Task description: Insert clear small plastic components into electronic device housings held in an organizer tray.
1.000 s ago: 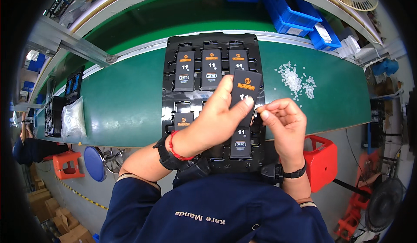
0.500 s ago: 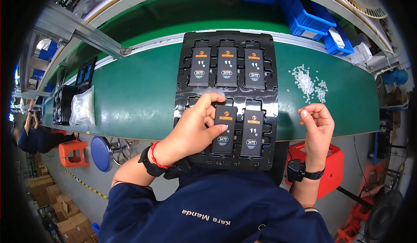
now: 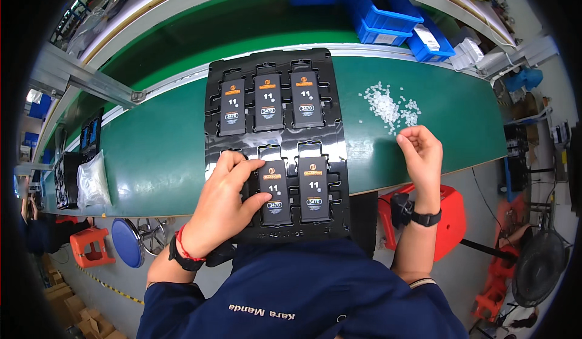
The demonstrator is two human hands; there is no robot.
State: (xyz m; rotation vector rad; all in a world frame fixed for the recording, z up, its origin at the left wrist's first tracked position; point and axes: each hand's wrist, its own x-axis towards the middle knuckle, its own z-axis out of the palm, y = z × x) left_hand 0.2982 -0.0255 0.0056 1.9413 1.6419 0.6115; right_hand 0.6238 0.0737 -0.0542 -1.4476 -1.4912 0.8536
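Observation:
A black plastic tray (image 3: pixel 336 118) holds several flat black phone batteries in moulded slots. In its upper row lie a left battery (image 3: pixel 232 106), a middle battery (image 3: pixel 268 101) and a right battery (image 3: pixel 307 100). Below are a lower middle battery (image 3: pixel 274 209) and a lower right battery (image 3: pixel 314 189). My left hand (image 3: pixel 223 193) covers the lower left of the tray, its thumb and index finger spread along the left side of the lower middle battery. At the near edge of a pile of tiny white pieces (image 3: pixel 382 106), my right hand (image 3: pixel 422 154) is closed in a pinch; its fingertips hide what they hold, if anything.
The tray overhangs the near edge of the green table (image 3: pixel 157 151). A clear plastic bag (image 3: pixel 93 182) and black trays (image 3: pixel 68 178) stand at the left end. Blue bins (image 3: pixel 385 18) sit behind the table. A red stool (image 3: pixel 445 218) stands near my right forearm.
The whole view has shifted, so the tray appears further left. My left index finger has moved from above the battery's top to its left side. My right fingertips are closer to the pile.

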